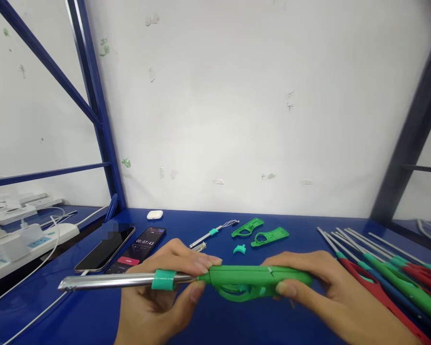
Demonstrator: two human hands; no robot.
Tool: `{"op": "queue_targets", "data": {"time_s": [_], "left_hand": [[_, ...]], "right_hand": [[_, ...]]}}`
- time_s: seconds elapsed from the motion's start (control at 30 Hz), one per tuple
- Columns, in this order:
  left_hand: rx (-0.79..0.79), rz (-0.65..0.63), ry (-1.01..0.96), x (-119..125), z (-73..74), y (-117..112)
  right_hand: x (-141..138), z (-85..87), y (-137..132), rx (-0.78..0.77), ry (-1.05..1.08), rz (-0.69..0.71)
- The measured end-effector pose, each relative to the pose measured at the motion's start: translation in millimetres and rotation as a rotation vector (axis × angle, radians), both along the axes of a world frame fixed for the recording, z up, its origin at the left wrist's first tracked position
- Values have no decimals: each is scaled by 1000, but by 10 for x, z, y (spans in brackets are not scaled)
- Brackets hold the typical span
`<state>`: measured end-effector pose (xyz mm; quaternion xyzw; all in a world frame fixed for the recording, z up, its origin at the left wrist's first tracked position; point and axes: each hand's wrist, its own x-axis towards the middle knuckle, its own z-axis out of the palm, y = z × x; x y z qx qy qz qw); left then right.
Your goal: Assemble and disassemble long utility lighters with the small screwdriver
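Note:
Both my hands hold a green long-nosed lighter level over the blue table. My left hand pinches it where the metal tube meets the green body, just right of a teal collar. My right hand is wrapped round the rear of the green handle. The tube points left. Beyond the hands lie two green shell halves, a small teal piece and a bare metal tube with wires.
Several finished green and red lighters lie in a row at the right. Two phones, one showing a timer, and a white earbud case sit at left centre. Power strips with chargers and blue rack posts stand left.

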<state>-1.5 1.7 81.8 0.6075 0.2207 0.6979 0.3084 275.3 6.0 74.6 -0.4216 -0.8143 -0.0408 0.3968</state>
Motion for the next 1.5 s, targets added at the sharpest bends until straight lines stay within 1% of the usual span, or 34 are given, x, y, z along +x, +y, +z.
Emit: {"op": "queue_targets", "data": {"time_s": [0.1, 0.2, 0.27, 0.33, 0.43, 0.5, 0.57, 0.63, 0.73, 0.8, 0.87, 1.0, 1.07, 1.13, 1.23, 1.3, 1.43, 1.5], "left_hand": [[-1, -20, -20, 0, 1, 21], [-59, -41, -80, 15, 5, 22], [-91, -59, -95, 6, 1, 23], [-99, -71, -95, -28, -11, 36], [-57, -121, -27, -98, -27, 75], [-25, -146, 10, -122, -29, 98], [-20, -144, -2, -107, -19, 99], [-63, -118, -75, -54, 0, 73], [-199, -73, -233, 52, 27, 13], [-272, -66, -283, 102, 25, -10], [-307, -78, -273, 116, -4, -3], [-322, -131, -166, 59, -110, 66], [-286, -130, -139, 28, -148, 96], [-228, -97, -126, 15, -165, 109], [-132, -53, -70, 23, -174, 100], [-107, -46, -15, 31, -184, 82], [-134, -12, 70, 35, -195, 48], [-150, 13, 96, 33, -182, 43]], "right_hand": [[-40, 52, -22, 14, 1, -16], [-82, 59, -50, 23, 27, -47], [-106, 43, -67, 31, 79, -85], [-125, 18, -78, 42, 94, -84], [-153, -34, -93, 35, 111, -72], [-175, -75, -107, 5, 175, -100], [-197, -111, -122, -15, 219, -120], [-215, -133, -128, -10, 227, -126], [-231, -134, -108, -7, 229, -112], [-242, -119, -81, -11, 227, -97], [-261, -95, -56, -5, 218, -86], [-314, -40, -33, 18, 175, -58], [-339, -27, -35, 18, 135, -28], [-362, -27, -43, 8, 95, -16], [-414, -19, -55, -44, 24, -15], [-472, 5, -56, -110, -37, 23], [-600, 42, -31, -304, -75, 133], [-648, 22, -17, -349, -55, 152]]}}
